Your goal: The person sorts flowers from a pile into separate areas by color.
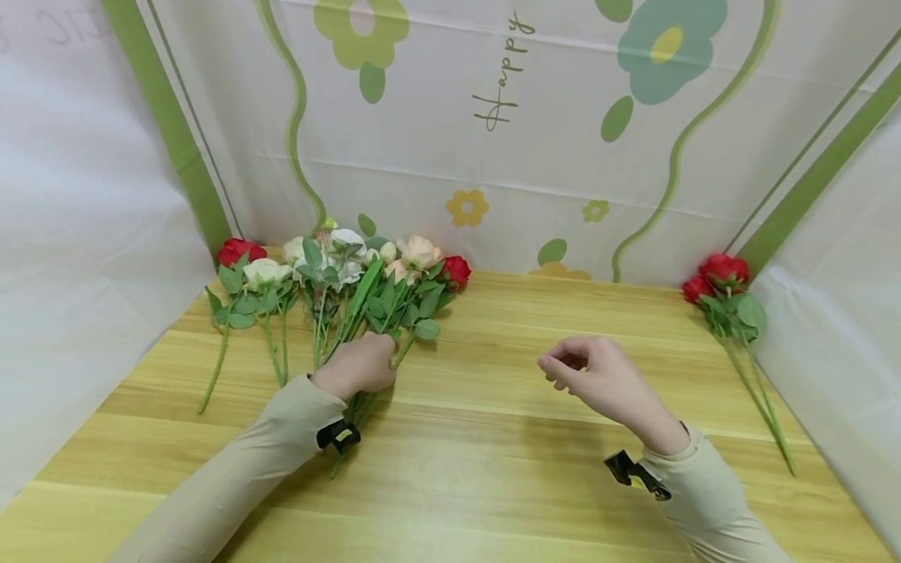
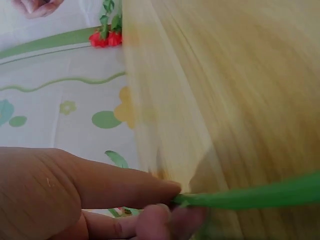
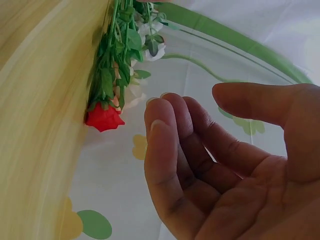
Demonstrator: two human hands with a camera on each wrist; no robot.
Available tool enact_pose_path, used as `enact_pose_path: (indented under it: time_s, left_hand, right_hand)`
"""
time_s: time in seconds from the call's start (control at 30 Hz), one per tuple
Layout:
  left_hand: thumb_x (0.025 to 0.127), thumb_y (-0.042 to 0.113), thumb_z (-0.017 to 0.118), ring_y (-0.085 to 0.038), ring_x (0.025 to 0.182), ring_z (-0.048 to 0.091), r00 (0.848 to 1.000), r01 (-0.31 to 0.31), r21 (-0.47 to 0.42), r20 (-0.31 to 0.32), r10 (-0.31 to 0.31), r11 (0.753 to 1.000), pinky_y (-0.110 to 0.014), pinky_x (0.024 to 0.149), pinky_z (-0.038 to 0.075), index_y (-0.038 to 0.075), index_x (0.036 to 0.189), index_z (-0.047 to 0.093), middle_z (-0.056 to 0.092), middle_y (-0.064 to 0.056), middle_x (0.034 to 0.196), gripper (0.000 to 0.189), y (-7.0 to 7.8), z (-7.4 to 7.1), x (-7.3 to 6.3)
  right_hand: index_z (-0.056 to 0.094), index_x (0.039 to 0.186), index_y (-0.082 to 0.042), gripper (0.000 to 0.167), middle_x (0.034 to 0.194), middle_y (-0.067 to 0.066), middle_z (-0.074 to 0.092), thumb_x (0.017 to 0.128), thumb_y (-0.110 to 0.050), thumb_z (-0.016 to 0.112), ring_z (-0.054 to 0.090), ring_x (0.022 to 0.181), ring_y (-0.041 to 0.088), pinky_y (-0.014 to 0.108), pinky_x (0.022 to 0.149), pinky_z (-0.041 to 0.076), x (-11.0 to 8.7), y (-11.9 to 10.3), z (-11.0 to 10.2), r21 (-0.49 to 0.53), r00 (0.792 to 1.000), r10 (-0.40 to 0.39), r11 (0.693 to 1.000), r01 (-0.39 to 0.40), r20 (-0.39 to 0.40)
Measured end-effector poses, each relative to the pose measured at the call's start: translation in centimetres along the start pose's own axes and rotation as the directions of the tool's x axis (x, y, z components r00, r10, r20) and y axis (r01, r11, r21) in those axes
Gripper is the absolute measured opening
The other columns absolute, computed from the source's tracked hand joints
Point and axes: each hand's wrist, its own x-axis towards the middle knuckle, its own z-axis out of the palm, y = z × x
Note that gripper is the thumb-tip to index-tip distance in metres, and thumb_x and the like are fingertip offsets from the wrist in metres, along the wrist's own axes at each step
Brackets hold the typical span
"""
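Observation:
My left hand is over the stems of the middle flowers on the wooden table. In the left wrist view its thumb and fingers pinch a thick green flower stem; the bloom on it cannot be told. Beyond this hand lie white flowers, peach flowers and a red rose, their leaves overlapping. My right hand hovers over the table to the right, fingers loosely curled, holding nothing. The right wrist view shows a gap between its thumb and fingertips.
Two red roses lie along the table's right edge, stems toward me. At the far left are another red rose and a cream rose. A printed cloth hangs behind the table, with white cloth at both sides.

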Motion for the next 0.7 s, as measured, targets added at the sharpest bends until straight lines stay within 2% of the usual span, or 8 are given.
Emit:
enact_pose_path:
  time_s: [0.1, 0.23, 0.33, 0.47, 0.57, 0.63, 0.7]
  left_hand:
    - [0.088, -0.003, 0.049, -0.012, 0.048, 0.014, 0.999, -0.027, -0.068, -0.019, 0.026, 0.997, -0.027, 0.045, 0.018, 0.015, 0.061, 0.033, 0.018, 0.004, 0.053, 0.036, 0.0, -0.1, 0.1]
    - [0.095, 0.004, 0.051, -0.01, 0.044, 0.016, 0.988, -0.142, -0.189, -0.081, 0.129, 0.972, -0.026, 0.045, 0.021, 0.016, 0.054, 0.032, 0.02, 0.007, 0.047, 0.046, 0.2, -0.1, 0.4]
    - [0.098, 0.012, 0.057, -0.009, 0.04, 0.024, 0.973, -0.223, -0.28, -0.123, 0.196, 0.934, -0.026, 0.045, 0.027, 0.013, 0.055, 0.048, 0.033, 0.006, 0.046, 0.044, 0.6, -0.1, 0.4]
    - [0.098, 0.018, 0.061, -0.01, 0.044, 0.039, 0.962, -0.268, -0.385, -0.16, 0.222, 0.883, -0.027, 0.047, 0.036, 0.008, 0.077, 0.071, 0.058, 0.0, 0.059, 0.025, 1.6, -0.2, 0.1]
    - [0.099, 0.022, 0.062, -0.012, 0.049, 0.046, 0.955, -0.292, -0.492, -0.191, 0.226, 0.82, -0.028, 0.048, 0.041, 0.009, 0.088, 0.073, 0.067, -0.005, 0.074, 0.019, 2.5, -0.1, -0.4]
    - [0.099, 0.022, 0.063, -0.014, 0.051, 0.047, 0.949, -0.313, -0.583, -0.216, 0.229, 0.75, -0.027, 0.048, 0.041, 0.009, 0.092, 0.072, 0.069, -0.007, 0.08, 0.017, 3.3, 0.0, -0.8]
    - [0.099, 0.022, 0.063, -0.014, 0.053, 0.048, 0.943, -0.333, -0.669, -0.239, 0.232, 0.665, -0.026, 0.048, 0.04, 0.01, 0.095, 0.071, 0.07, -0.01, 0.085, 0.015, 3.9, 0.1, -1.1]
  right_hand:
    - [0.072, 0.092, -0.013, 0.024, 0.082, 0.0, 0.066, 0.098, -0.034, 0.064, 0.064, 0.073, 0.017, 0.034, 0.066, 0.054, 0.0, 0.0, 0.1, 0.016, 1.0, 0.006, 1.0, -0.006, 0.005]
    - [0.072, 0.093, -0.012, 0.023, 0.083, 0.001, 0.066, 0.098, -0.033, 0.064, 0.064, 0.073, 0.018, 0.034, 0.066, 0.054, 0.0, -0.1, 0.3, 0.034, 1.0, 0.017, 0.999, -0.017, 0.005]
    - [0.072, 0.093, -0.012, 0.023, 0.083, 0.002, 0.066, 0.098, -0.033, 0.064, 0.064, 0.073, 0.019, 0.037, 0.066, 0.054, 0.0, -0.2, 0.4, 0.046, 1.0, 0.016, 0.999, -0.016, 0.003]
    - [0.072, 0.093, -0.011, 0.022, 0.082, 0.002, 0.066, 0.098, -0.032, 0.064, 0.064, 0.072, 0.019, 0.038, 0.066, 0.054, 0.0, -0.4, 0.7, 0.07, 1.0, -0.001, 0.998, 0.002, -0.006]
    - [0.072, 0.093, -0.011, 0.021, 0.081, 0.001, 0.067, 0.097, -0.031, 0.065, 0.064, 0.072, 0.019, 0.036, 0.065, 0.054, 0.1, -0.5, 1.1, 0.092, 0.999, -0.021, 0.995, 0.024, -0.03]
    - [0.072, 0.094, -0.011, 0.02, 0.082, 0.001, 0.068, 0.097, -0.03, 0.065, 0.064, 0.073, 0.019, 0.036, 0.064, 0.055, 0.1, -0.7, 1.5, 0.12, 0.998, -0.033, 0.992, 0.038, -0.047]
    - [0.072, 0.095, -0.011, 0.02, 0.083, 0.002, 0.068, 0.097, -0.029, 0.066, 0.065, 0.074, 0.02, 0.038, 0.065, 0.055, 0.1, -0.8, 1.9, 0.161, 0.997, -0.045, 0.986, 0.053, -0.056]
